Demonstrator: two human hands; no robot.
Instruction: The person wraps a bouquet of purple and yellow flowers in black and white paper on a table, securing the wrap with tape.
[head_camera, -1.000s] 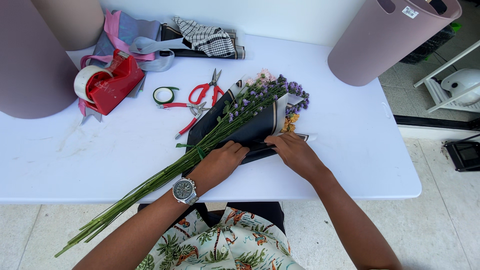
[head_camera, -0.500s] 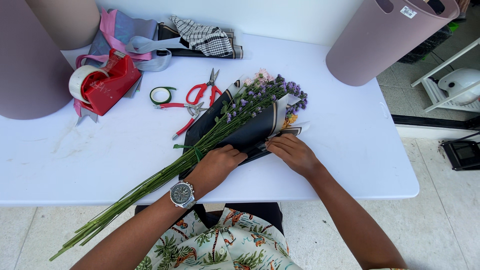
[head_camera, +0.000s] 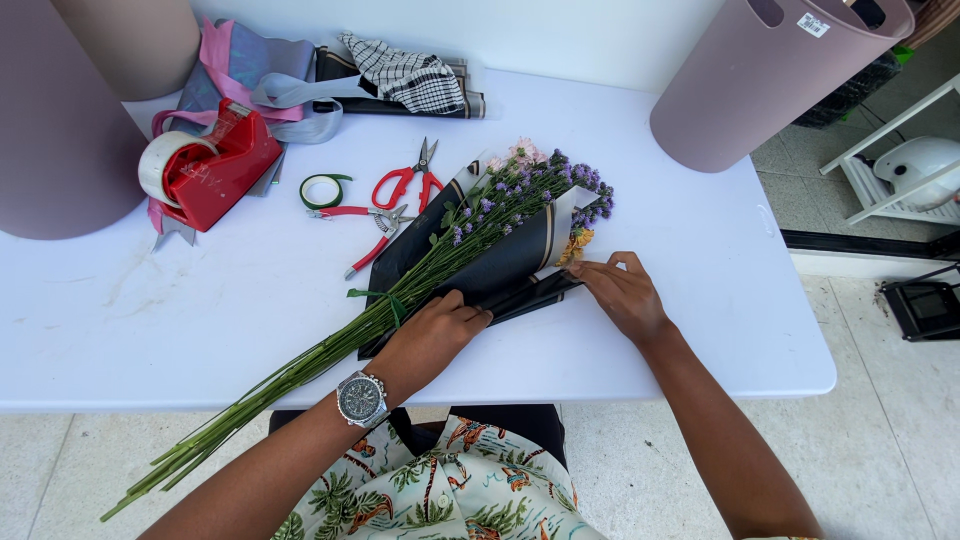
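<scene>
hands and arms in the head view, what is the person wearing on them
Both forearms are bare, with no sleeves or gloves. The left hand has a silver metal wristwatch with a dark round dial on its wrist. The right hand shows no watch or ring.
</scene>
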